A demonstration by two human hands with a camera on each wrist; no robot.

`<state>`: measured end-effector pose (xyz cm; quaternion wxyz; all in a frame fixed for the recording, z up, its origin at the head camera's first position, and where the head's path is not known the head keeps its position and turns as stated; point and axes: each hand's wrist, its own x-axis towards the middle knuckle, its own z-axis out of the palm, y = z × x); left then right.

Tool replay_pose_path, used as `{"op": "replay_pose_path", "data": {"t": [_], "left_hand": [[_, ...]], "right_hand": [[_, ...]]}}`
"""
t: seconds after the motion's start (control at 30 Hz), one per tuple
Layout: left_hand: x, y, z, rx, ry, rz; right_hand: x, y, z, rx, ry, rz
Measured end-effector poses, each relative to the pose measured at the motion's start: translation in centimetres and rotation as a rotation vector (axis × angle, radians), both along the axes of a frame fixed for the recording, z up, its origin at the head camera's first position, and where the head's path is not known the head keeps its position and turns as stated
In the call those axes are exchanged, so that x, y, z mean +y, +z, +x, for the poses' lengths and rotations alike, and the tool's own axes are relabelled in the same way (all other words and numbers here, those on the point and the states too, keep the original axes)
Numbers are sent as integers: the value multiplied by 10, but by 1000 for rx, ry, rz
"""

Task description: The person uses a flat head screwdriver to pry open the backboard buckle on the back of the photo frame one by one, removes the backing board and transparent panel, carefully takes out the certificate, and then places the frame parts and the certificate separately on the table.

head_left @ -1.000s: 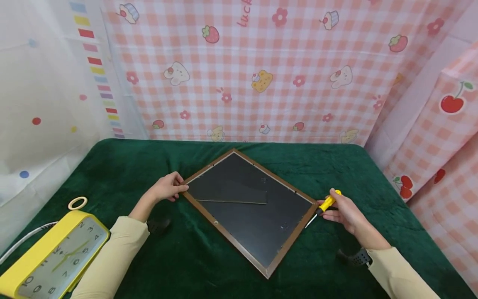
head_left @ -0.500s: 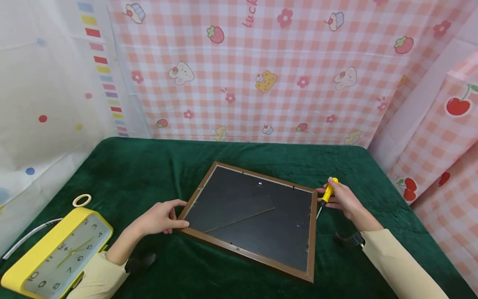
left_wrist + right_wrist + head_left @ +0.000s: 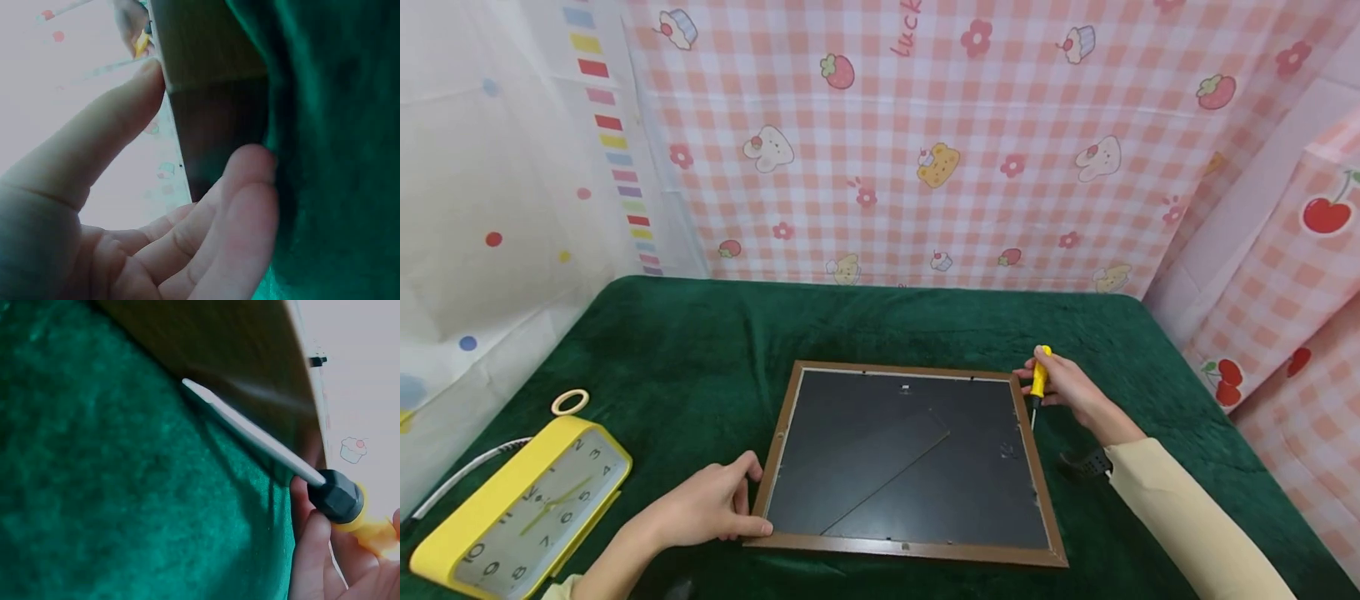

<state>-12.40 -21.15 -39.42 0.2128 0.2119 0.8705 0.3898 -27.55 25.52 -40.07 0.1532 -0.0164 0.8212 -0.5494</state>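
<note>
A brown wooden picture frame (image 3: 880,475) lies back side up, its black backing board crossed by a slanting line where a support flap seems to be. At its near left corner my left hand (image 3: 707,504) grips the edge, the thumb on top and the fingers along the outer side. My right hand (image 3: 1070,392) holds a yellow-handled screwdriver (image 3: 1040,379) beside the far right corner, some fingers against the frame. In the right wrist view the screwdriver's metal shaft (image 3: 256,437) points along the frame's outer side. Small black tabs line the frame's inner edge.
A yellow clock (image 3: 523,517) with a white cable (image 3: 467,471) stands at the left, near my left forearm. Behind it lies a pale ring (image 3: 570,402). Dark green cloth (image 3: 700,350) covers the table, and a pink checked curtain (image 3: 880,225) hangs behind.
The frame has turned clockwise from a diamond position to nearly square with the table. My left hand has come nearer with its corner; my right hand has shifted slightly left and away, still holding the screwdriver.
</note>
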Motion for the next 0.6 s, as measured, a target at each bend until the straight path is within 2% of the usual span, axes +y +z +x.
{"op": "replay_pose_path", "data": {"t": [0.27, 0.6], "left_hand": [[2, -1, 10, -21, -12, -31], [-1, 0, 13, 3, -31, -52]], "right_hand": [[-4, -1, -4, 18, 32, 4], [-6, 0, -1, 15, 48, -17]]}}
